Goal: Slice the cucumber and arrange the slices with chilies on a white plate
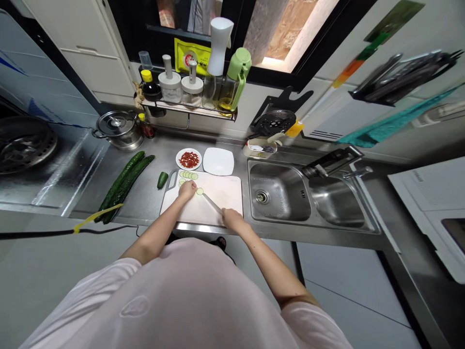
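Observation:
A white cutting board (225,194) lies on the steel counter in front of me. My left hand (187,190) is curled on the board, pressing down on a piece of cucumber that it mostly hides. My right hand (231,219) is closed round the handle of a knife (211,203), whose blade points toward the left hand. One cucumber slice (199,191) lies beside the blade tip. Several more slices (188,175) sit in a row at the board's far left corner.
Two whole cucumbers (125,184) and a cut cucumber end (162,180) lie left of the board. A plate of red chillies (189,159) and an empty white plate (218,161) stand behind it. A double sink (308,196) is on the right, a steel pot (118,128) at the back left.

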Available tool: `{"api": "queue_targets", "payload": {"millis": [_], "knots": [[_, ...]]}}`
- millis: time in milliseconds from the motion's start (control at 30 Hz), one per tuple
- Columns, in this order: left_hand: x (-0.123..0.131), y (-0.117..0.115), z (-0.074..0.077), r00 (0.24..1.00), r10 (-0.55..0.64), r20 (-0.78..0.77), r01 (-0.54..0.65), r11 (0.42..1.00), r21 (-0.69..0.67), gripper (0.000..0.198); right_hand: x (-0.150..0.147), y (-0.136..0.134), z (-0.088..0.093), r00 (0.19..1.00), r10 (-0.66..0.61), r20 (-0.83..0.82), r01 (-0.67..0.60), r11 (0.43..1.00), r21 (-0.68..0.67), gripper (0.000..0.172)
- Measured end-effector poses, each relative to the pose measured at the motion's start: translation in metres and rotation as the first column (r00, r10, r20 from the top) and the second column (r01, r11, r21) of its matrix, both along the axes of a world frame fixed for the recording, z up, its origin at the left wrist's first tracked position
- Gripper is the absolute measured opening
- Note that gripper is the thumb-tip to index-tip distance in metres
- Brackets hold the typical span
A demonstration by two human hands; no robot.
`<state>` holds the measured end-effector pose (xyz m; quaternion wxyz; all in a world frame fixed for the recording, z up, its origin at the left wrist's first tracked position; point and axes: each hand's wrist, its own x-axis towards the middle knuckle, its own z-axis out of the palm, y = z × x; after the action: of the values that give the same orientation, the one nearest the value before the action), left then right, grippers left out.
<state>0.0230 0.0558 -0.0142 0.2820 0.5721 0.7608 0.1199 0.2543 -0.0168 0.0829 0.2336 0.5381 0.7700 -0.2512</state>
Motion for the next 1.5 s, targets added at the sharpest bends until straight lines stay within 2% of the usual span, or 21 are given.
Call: {"api": "queue_targets", "payload": {"millis": [233, 433, 1133, 1500], "knots": [[0.0, 0.0, 0.0, 1.0, 0.003, -0.001, -0.003, 1.0, 0.005, 0.014, -0.014, 0.011, -0.007, 1.0, 0.011, -0.024, -0.011, 0.999, 0.034, 0.028], [0.0, 0.0, 0.002, 1.0, 0.011, 0.007, -0.011, 1.0, -0.01, 0.014, -0.024, 0.018, -0.006, 0.999, 0.004, -0.038, -0.004, 1.0, 0.025, 0.028], [0.0, 0.0, 0.003, 1.0, 0.014, 0.016, -0.014, 1.0, -0.006, 0.015, -0.024, 0.016, -0.007, 1.0, -0.005, -0.025, 0.006, 0.999, 0.035, 0.028], [0.0, -0.001, 0.001, 1.0, 0.011, 0.009, -0.011, 1.0, -0.002, 0.013, -0.002, -0.001, 0.0, 1.0, -0.011, -0.005, 0.011, 1.0, -0.003, 0.028]]}}
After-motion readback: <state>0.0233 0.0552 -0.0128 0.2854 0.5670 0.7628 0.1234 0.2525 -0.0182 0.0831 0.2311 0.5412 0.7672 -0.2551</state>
